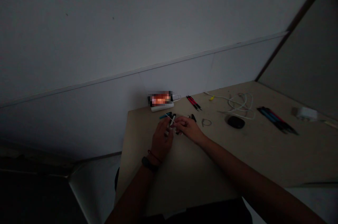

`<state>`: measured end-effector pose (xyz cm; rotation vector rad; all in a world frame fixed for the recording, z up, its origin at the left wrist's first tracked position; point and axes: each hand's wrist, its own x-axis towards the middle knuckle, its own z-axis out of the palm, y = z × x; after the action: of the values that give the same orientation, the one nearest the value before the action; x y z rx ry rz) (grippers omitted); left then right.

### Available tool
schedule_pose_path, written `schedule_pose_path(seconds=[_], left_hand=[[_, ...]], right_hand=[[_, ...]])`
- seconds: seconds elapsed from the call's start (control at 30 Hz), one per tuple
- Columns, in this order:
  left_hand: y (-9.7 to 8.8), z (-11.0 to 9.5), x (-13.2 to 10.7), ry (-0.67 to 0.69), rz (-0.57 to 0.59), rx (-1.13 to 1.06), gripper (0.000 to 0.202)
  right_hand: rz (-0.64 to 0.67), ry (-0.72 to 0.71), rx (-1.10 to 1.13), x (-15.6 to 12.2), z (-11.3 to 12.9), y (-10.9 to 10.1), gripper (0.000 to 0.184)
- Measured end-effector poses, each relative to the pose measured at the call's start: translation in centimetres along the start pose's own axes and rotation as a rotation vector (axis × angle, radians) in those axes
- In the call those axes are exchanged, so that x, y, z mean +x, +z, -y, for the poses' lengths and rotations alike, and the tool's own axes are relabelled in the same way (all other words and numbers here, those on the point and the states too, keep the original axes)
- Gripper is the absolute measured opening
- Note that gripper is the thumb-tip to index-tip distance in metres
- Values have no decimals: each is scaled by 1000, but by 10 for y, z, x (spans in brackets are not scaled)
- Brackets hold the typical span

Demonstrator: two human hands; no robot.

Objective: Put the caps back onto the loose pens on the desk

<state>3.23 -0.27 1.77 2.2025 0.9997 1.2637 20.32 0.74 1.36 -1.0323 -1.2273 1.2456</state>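
Note:
My left hand (161, 135), wearing a dark wristband and a thin red cord, rests low over the table with its fingers curled round a small item I cannot make out. Close against it, my right hand (189, 128) pinches a thin white strip (169, 117) that slants up to the left between the hands. Just beyond the fingertips lies a blue and black object (165, 115), partly hidden. A small dark piece (193, 117) sits behind my right hand. Dim light and the fingers hide most details.
A lit phone (160, 98) leans above a white block (162, 107) by the wall. Red and black pens (194, 103), a grey loop (206, 122), a coiled white cable (240, 102), a black mouse (236, 122), more pens (277, 120) and a white adapter (306, 114) lie rightward.

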Motion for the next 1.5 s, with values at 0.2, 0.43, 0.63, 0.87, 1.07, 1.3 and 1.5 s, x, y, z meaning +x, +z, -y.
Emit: schedule_pose_path(seconds=[0.2, 0.43, 0.63, 0.87, 1.07, 1.3, 1.5], left_hand=[[-2, 1, 1, 8, -8, 18, 48], [-3, 2, 1, 39, -3, 44, 44], [-2, 2, 1, 39, -20, 40, 42], [-2, 0, 3, 37, -1, 28, 42], [-1, -1, 3, 30, 43, 11, 41], [0, 0, 1, 6, 29, 11, 39], [-10, 9, 6, -88, -147, 73, 34]], right_hand=[[96, 19, 18, -3, 3, 4, 38], [105, 47, 37, -3, 2, 4, 41], [107, 46, 17, -3, 0, 3, 38], [85, 31, 15, -3, 2, 3, 39], [79, 23, -9, -4, 4, 4, 39], [25, 3, 5, -3, 4, 3, 39], [-139, -25, 57, 2, 9, -4, 41]])
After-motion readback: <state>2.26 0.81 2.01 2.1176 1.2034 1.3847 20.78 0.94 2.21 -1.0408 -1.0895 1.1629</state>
